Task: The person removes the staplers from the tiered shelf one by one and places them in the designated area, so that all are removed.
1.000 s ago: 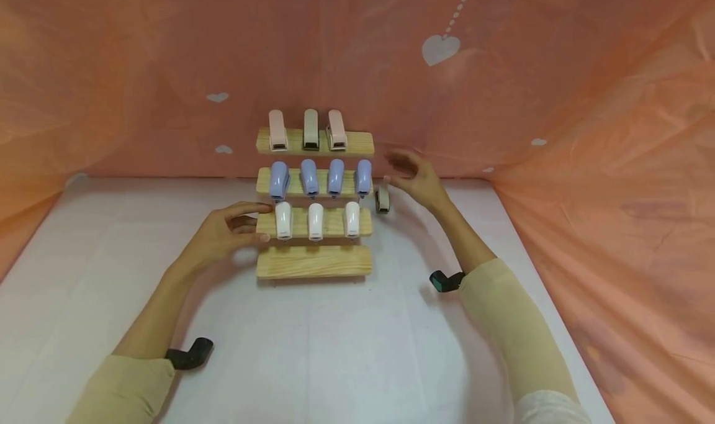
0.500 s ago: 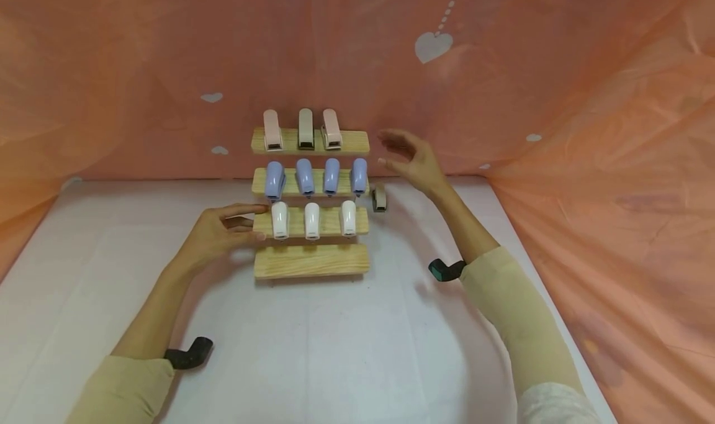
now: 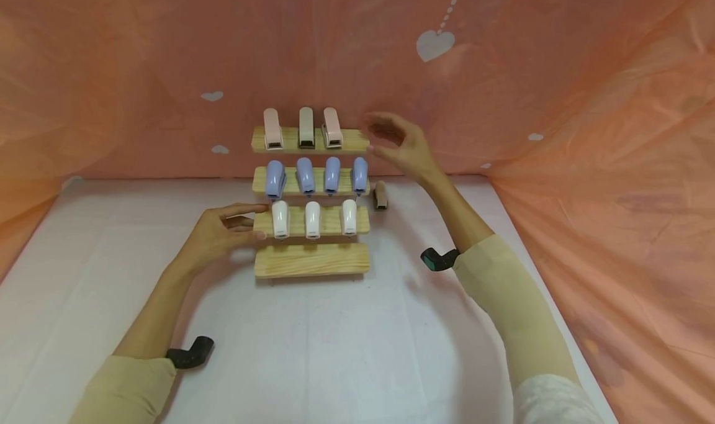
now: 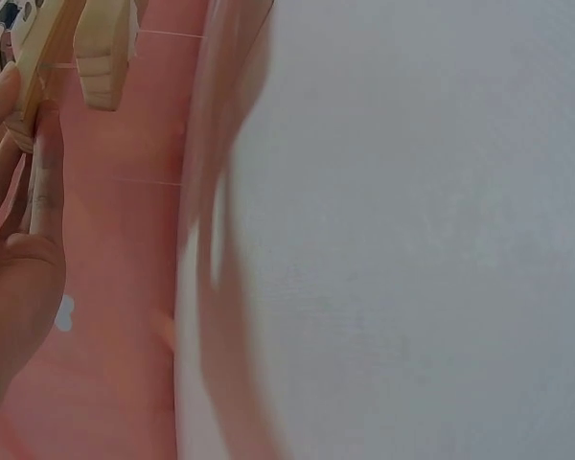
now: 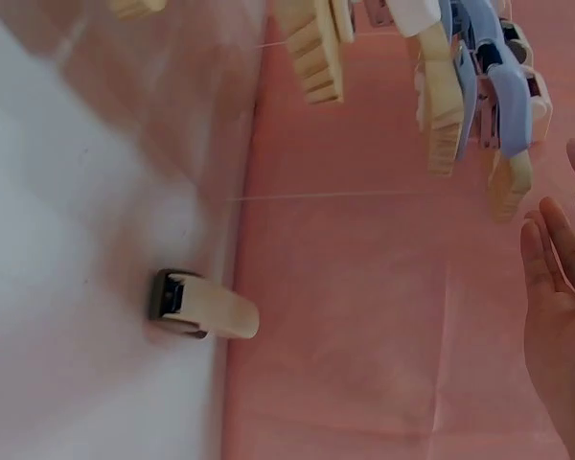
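A tiered wooden rack (image 3: 313, 261) stands against the back, holding mini staplers. My left hand (image 3: 215, 233) grips the left end of its third board, thumb and fingers on opposite sides of the wood (image 4: 48, 57). My right hand (image 3: 404, 149) holds nothing; its parted thumb and fingers are right at the top board's right end. On the top board are two pink staplers (image 3: 273, 129) and a pale green stapler (image 3: 306, 128). Several purple staplers (image 3: 332, 175) line the second board, and three white staplers (image 3: 313, 220) the third. The lowest board is bare.
A beige-grey stapler (image 5: 211, 307) stands on the white tabletop (image 3: 341, 343), just right of the rack. Pink-orange sheeting (image 3: 503, 70) with white hearts hangs behind and at both sides. Black wrist cameras are strapped to both wrists.
My right hand has moved up and to the left, from above the loose stapler to the top board's right end. My left hand stays on the third board.
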Demonstrator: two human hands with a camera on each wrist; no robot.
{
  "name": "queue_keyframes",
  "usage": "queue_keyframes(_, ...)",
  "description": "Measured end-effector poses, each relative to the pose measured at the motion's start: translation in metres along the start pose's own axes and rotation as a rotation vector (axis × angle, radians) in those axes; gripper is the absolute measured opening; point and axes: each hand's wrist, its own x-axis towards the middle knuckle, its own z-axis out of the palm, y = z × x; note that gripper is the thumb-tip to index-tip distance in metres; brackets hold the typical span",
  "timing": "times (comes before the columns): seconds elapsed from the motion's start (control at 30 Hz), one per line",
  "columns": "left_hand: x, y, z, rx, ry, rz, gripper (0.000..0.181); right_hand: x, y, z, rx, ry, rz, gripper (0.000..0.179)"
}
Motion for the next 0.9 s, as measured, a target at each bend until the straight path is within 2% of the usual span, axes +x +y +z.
queue_keyframes(0.17, 0.002, -0.001, 0.0, -0.012, 0.0, 0.007, 0.056, 0.007, -0.005, 0.003, -0.006, -0.023, -0.009, 0.051)
queue_keyframes(0.37, 0.002, -0.003, -0.001, -0.012, 0.002, -0.009, 0.057, 0.017, -0.009, 0.008, -0.028, -0.069, 0.063, 0.054)
queue_keyframes(0.6, 0.003, -0.002, -0.001, -0.008, 0.001, 0.003, 0.056, 0.034, 0.01, 0.014, 0.017, -0.142, 0.127, 0.062)
queue_keyframes(0.9, 0.004, -0.004, 0.0, -0.011, -0.003, 0.011, 0.055, 0.046, 0.014, 0.02, -0.031, -0.185, 0.145, 0.065)
